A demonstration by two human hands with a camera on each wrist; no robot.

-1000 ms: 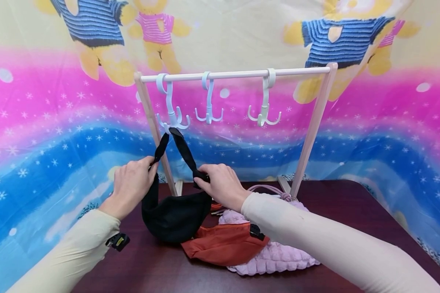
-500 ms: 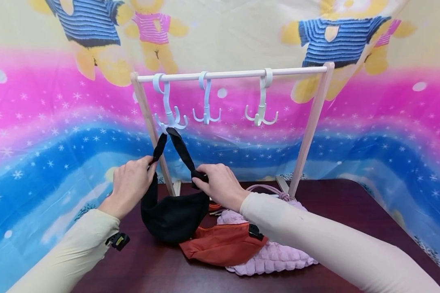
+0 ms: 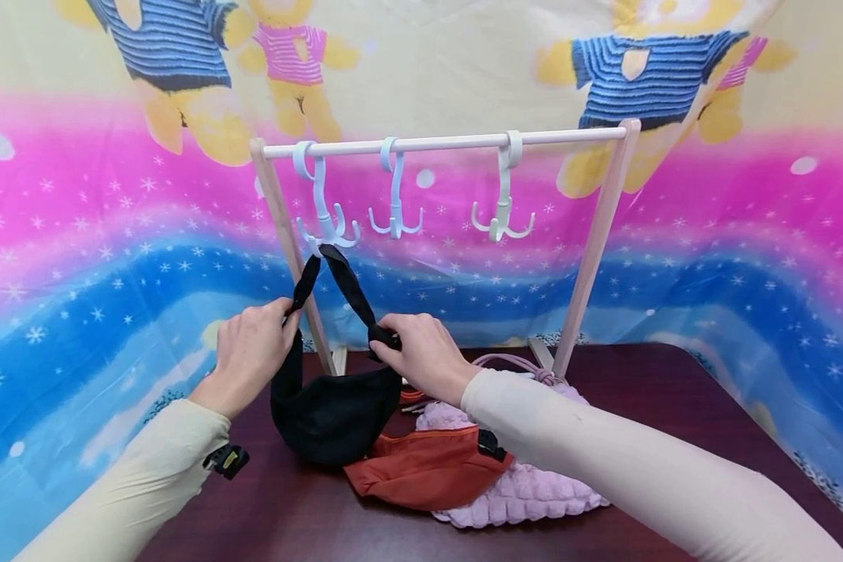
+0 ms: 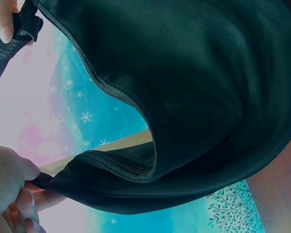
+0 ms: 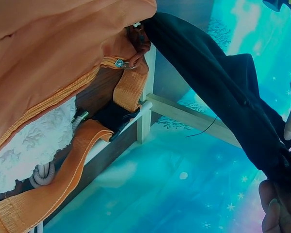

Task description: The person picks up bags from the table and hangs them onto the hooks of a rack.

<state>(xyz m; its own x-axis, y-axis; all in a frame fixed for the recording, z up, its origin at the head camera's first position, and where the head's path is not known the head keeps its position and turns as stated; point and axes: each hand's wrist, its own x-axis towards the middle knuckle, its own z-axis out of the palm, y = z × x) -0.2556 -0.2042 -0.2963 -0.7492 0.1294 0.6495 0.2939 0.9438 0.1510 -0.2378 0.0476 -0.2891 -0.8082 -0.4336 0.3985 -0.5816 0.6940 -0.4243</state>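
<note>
A black zippered bag (image 3: 337, 417) hangs from its strap, whose top loops over a prong of the leftmost pale blue hook (image 3: 329, 230). My left hand (image 3: 253, 343) grips one side of the strap where it meets the bag. On the other side, my right hand (image 3: 421, 351) pinches the strap between thumb and fingers at a folded part. The left wrist view shows the curved zipper (image 4: 106, 90) running along the bag's opening. Behind and under the right forearm, a rust-orange waist bag (image 3: 428, 472) lies on the table, overlapping a fluffy pink bag (image 3: 534, 499).
A wooden rack with a white bar (image 3: 449, 143) stands on the dark red table (image 3: 646, 421). Two more hooks, a pale blue one (image 3: 396, 222) and a pale green one (image 3: 500, 222), hang there without bags. Behind is a patterned cloth backdrop (image 3: 745, 195).
The head view has shifted slightly, moving the scene a little leftward in frame. Both hands keep their holds on the strap, and the bag stays in place.
</note>
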